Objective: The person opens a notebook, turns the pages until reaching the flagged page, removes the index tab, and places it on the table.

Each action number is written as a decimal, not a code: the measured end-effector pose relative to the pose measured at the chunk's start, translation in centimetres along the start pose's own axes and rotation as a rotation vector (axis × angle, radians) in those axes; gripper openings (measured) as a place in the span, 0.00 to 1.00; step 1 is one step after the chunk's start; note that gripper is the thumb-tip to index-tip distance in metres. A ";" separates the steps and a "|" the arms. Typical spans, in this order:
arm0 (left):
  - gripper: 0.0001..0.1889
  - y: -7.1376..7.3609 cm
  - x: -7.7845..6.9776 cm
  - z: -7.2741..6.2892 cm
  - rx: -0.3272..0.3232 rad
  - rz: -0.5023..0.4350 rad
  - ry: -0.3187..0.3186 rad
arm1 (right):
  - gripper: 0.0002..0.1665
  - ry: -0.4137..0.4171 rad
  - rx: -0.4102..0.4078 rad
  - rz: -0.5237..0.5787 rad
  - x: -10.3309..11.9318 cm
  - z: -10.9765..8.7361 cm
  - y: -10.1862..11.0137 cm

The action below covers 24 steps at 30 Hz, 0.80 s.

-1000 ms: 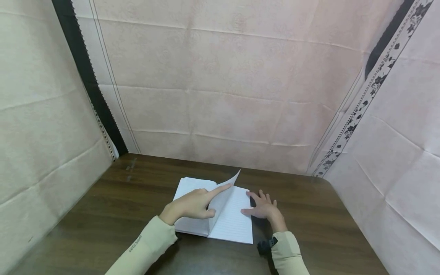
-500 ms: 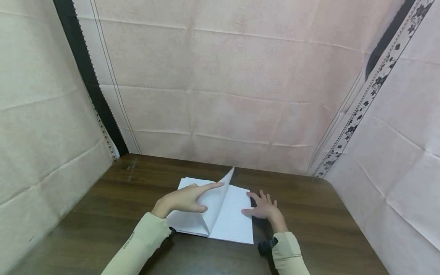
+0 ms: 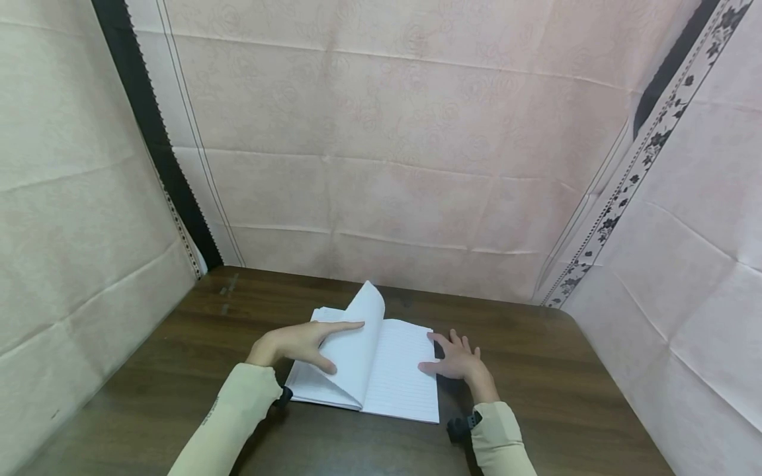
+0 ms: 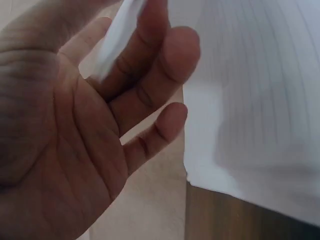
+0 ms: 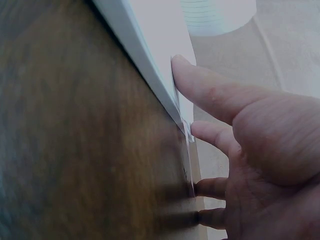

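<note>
An open lined notebook [image 3: 405, 377] lies on the brown table [image 3: 196, 357] in the head view. One white page [image 3: 360, 350] stands raised from the spine, curving over to the left. My left hand [image 3: 294, 342] holds this page. Its index finger and thumb lie spread over the page, while the left wrist view shows a sliver of page passing between the fingers [image 4: 175, 55]. My right hand [image 3: 458, 360] rests at the notebook's right edge with fingers spread. In the right wrist view its thumb [image 5: 200, 85] touches the page near the edge, with the other fingertips beside it.
Pale cloth walls [image 3: 381, 132] enclose the table at the back and both sides. Tape scraps [image 3: 229, 285] stick to the table's far left corner. Small black devices [image 3: 460, 428] sit on both wrists.
My left hand has moved leftward, carrying the raised page over the left side of the notebook. More of the right-hand page shows near the spine. My right hand has stayed in place.
</note>
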<state>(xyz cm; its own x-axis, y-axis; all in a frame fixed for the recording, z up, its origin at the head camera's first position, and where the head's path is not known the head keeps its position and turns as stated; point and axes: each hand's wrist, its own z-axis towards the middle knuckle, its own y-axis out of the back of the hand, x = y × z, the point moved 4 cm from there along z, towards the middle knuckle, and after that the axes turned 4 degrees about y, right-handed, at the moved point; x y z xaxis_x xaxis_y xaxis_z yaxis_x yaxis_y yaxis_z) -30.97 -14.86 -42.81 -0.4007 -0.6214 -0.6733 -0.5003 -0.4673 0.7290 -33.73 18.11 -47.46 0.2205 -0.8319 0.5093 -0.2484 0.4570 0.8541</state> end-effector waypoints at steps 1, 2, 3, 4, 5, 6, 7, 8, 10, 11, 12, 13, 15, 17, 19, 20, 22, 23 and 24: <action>0.50 0.1 0.3 -0.1 0.003 -0.015 0.001 | 0.51 0.001 0.000 0.002 0.0 0.0 0.0; 0.49 0.2 0.5 -0.1 0.003 -0.025 -0.003 | 0.51 0.000 0.001 0.004 0.0 0.0 0.0; 0.48 0.2 0.7 -0.2 0.004 -0.027 -0.004 | 0.51 -0.001 0.001 0.006 0.0 0.0 0.0; 0.47 0.3 1.0 -0.2 0.004 -0.023 0.000 | 0.51 -0.001 0.002 0.006 0.0 -0.1 0.0; 0.46 0.3 1.2 -0.2 0.000 -0.015 0.004 | 0.51 -0.001 0.003 0.007 0.1 -0.1 0.0; 0.44 0.3 1.4 -0.2 -0.004 0.000 0.008 | 0.51 -0.001 0.004 0.008 0.1 -0.1 0.1; 0.43 0.3 1.6 -0.1 -0.008 0.016 0.017 | 0.51 -0.001 0.006 0.008 0.0 -0.1 0.1; 0.41 0.4 1.8 -0.1 -0.012 0.033 0.029 | 0.51 -0.002 0.008 0.008 0.0 -0.1 0.1; 0.38 0.5 2.1 -0.1 -0.017 0.062 0.053 | 0.51 -0.002 0.009 0.007 0.0 -0.1 0.1; 0.37 0.5 2.2 -0.2 -0.018 0.068 0.068 | 0.51 -0.002 0.011 0.009 -0.1 -0.1 0.1; 0.36 0.6 2.3 -0.3 -0.015 0.076 0.079 | 0.51 -0.003 0.013 0.011 -0.1 -0.1 0.1; 0.35 0.6 2.4 -0.4 -0.011 0.077 0.093 | 0.51 -0.002 0.014 0.011 -0.1 0.0 0.1; 0.36 0.7 2.5 -0.6 0.000 0.076 0.119 | 0.51 -0.002 0.019 0.010 -0.2 0.0 0.2; 0.38 0.7 2.5 -0.9 0.015 0.065 0.152 | 0.51 -0.002 0.023 0.012 -0.2 0.1 0.2; 0.39 0.6 2.5 -1.2 0.031 0.052 0.188 | 0.51 -0.002 0.024 0.012 -0.3 0.1 0.2; 0.40 0.6 2.5 -1.3 0.035 0.047 0.205 | 0.51 -0.003 0.026 0.016 -0.3 0.2 0.2; 0.40 0.5 2.5 -1.5 0.044 0.042 0.236 | 0.51 -0.003 0.024 0.019 -0.3 0.2 0.2; 0.40 0.5 2.5 -1.6 0.050 0.043 0.251 | 0.51 -0.004 0.024 0.018 -0.4 0.2 0.1; 0.40 0.4 2.5 -1.7 0.054 0.036 0.265 | 0.50 -0.005 0.025 0.018 -0.4 0.2 0.1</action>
<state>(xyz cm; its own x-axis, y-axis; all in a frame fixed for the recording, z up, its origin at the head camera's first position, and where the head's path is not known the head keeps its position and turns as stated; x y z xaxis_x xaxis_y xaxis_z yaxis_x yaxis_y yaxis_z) -30.94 -17.69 -43.99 -0.2074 -0.7830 -0.5864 -0.5323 -0.4125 0.7392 -34.06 18.38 -47.56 0.2107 -0.8254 0.5237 -0.2755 0.4638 0.8420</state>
